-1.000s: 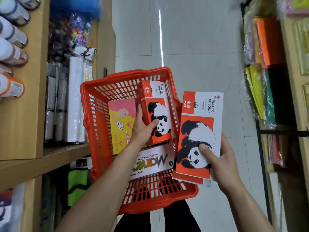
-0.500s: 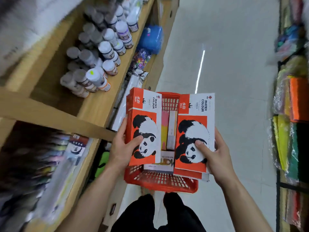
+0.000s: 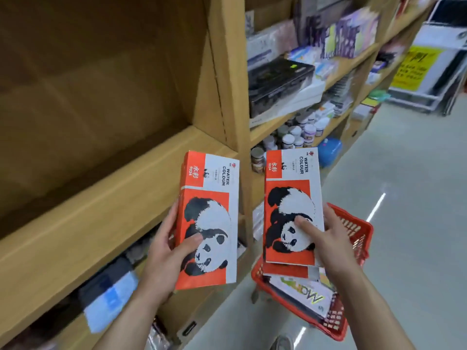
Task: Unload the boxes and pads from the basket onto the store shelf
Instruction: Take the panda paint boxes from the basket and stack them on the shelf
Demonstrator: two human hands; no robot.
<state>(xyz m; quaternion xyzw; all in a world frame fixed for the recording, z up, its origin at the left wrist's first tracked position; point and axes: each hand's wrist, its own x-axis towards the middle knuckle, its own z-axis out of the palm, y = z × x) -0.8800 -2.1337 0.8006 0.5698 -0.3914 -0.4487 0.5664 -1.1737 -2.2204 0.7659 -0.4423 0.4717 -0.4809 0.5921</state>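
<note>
Two hands each grasp one panda-printed WATER COLOUR box. Left hand (image 3: 164, 251) grips the left box (image 3: 209, 218) just before the wooden shelf board (image 3: 88, 205). Right hand (image 3: 331, 245) holds the right box (image 3: 290, 210) above the red basket (image 3: 357, 236), which contains a white paint box (image 3: 303, 295). Paint jars (image 3: 293, 140) stand on a farther shelf.

Your left hand (image 3: 164, 253) grips a thick orange-and-white panda box (image 3: 209, 218) marked WATER COLOUR, upright and tilted slightly, just in front of the wooden store shelf (image 3: 101, 198) edge. Your right hand (image 3: 333, 243) holds a flatter panda pad (image 3: 290, 205) with the same print, thumb on its face; a second pad (image 3: 290, 271) shows its lower edge just beneath it. Below and behind that hand sits the red basket (image 3: 358, 238), tipped, with a white paint box (image 3: 300, 294) bearing green and black lettering lying flat inside it.
</note>
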